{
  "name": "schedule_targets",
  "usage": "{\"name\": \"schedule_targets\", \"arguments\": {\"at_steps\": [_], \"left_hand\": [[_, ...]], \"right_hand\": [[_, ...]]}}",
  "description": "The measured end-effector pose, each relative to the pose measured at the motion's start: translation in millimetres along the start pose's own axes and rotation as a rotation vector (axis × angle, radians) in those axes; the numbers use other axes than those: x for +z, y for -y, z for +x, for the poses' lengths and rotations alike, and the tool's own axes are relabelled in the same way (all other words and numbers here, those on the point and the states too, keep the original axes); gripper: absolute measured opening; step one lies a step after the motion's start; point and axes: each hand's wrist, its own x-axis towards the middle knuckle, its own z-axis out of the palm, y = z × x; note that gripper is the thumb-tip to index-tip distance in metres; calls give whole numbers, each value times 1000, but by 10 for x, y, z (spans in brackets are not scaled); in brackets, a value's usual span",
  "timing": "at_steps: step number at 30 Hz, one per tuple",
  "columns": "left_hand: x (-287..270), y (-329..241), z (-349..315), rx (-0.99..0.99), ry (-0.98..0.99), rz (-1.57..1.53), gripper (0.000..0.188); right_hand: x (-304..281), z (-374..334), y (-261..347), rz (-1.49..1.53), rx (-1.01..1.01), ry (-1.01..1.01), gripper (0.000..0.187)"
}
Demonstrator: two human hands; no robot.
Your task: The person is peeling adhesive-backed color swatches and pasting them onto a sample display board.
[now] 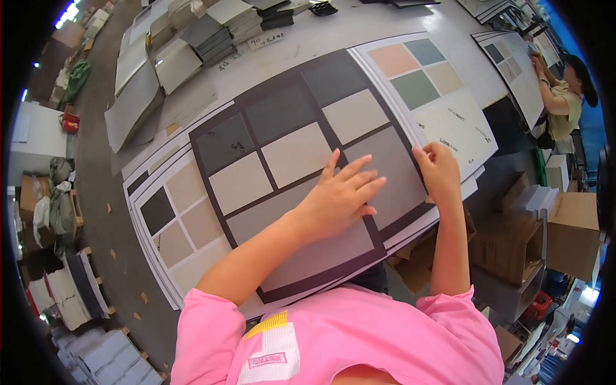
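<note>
1. Dark grey sample board [282, 186] lies on top of a stack of boards on the table [359, 29], just in front of the person; it carries seven colour panels that can be counted, in beige and grey.
2. Left hand [340, 196] lies flat on the large grey panel [391, 176], fingers spread apart, clamped on nothing.
3. Right hand [439, 170] sits at the board's right edge, fingers curled over that edge; how firmly it pinches cannot be told.
4. White board [436, 96] with four coloured squares lies just beyond the right hand, partly under the dark board.
5. Another white board [179, 218] with beige and dark squares sticks out on the left.
6. Stacks of grey sheets [212, 32] crowd the far end of the table.
7. Brown cardboard boxes [571, 231] stand on the floor right of the table edge.
8. Another person [564, 96] works at a further board on the right, well apart.
</note>
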Motion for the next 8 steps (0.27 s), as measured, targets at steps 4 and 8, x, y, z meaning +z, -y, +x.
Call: {"name": "schedule_targets", "arguments": {"at_steps": [4, 8], "left_hand": [[-24, -16, -34, 35, 169, -35, 45], [-301, -154, 3, 28, 237, 7, 43]], "right_hand": [[-105, -171, -32, 209, 156, 110, 34], [-123, -170, -47, 259, 186, 128, 36]]}}
